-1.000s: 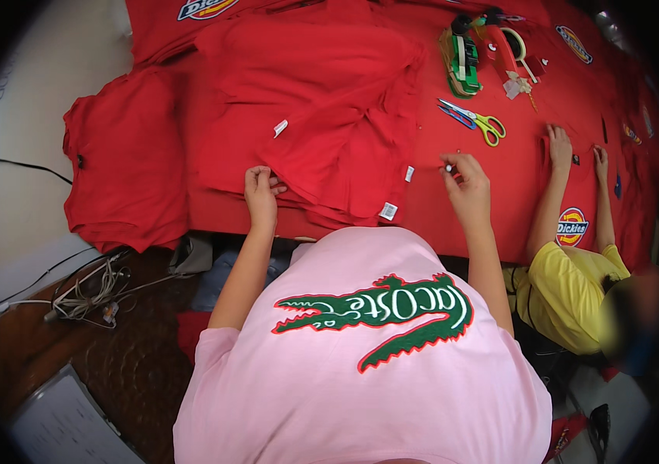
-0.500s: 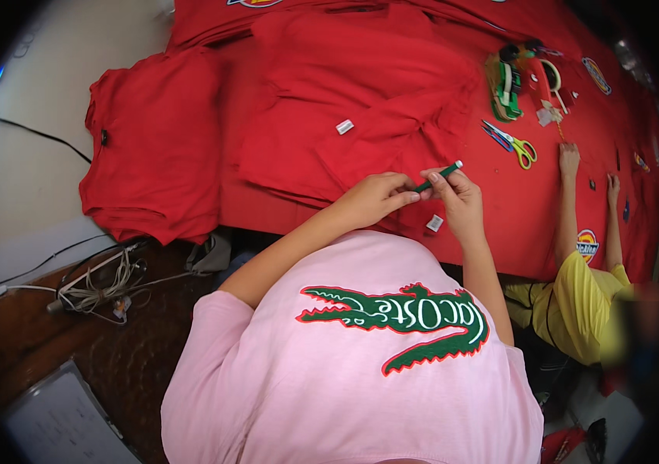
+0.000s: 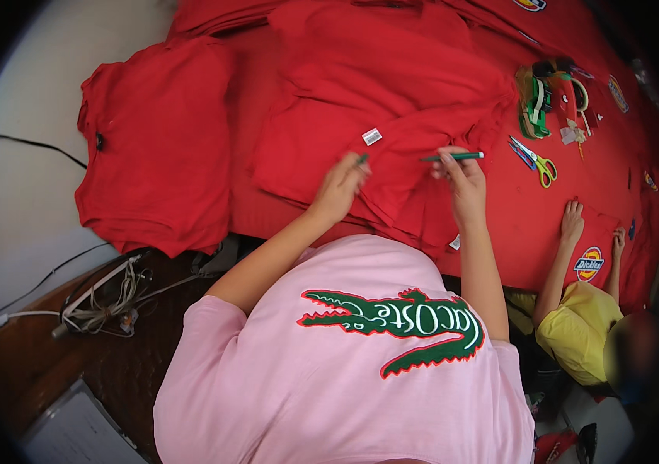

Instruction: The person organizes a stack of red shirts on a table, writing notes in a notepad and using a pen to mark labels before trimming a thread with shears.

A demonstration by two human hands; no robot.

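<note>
My right hand [image 3: 464, 189] grips a green pen [image 3: 464, 156] with a white end, held almost level above the red cloth. To its left, my left hand [image 3: 335, 189] is closed on a small green pen cap [image 3: 362, 159]; the hand is somewhat blurred. A gap separates cap and pen. Beneath and beyond both hands lies a red garment [image 3: 321, 131] with loose folds. A white printed label [image 3: 372, 137] rests on it just beyond my left hand, and another white label [image 3: 454, 242] shows near my right forearm.
Another red shirt [image 3: 155, 147] lies at the left. Yellow-handled scissors [image 3: 547, 172] and a green tape dispenser [image 3: 532, 116] are at the right. A co-worker's hand [image 3: 573, 222] rests on the red cloth. Tangled cables [image 3: 101, 301] lie at lower left.
My hands were together on the pen and are now apart. The left has moved away to the left with the cap, baring the pen's tip. The co-worker's hands have shifted nearer.
</note>
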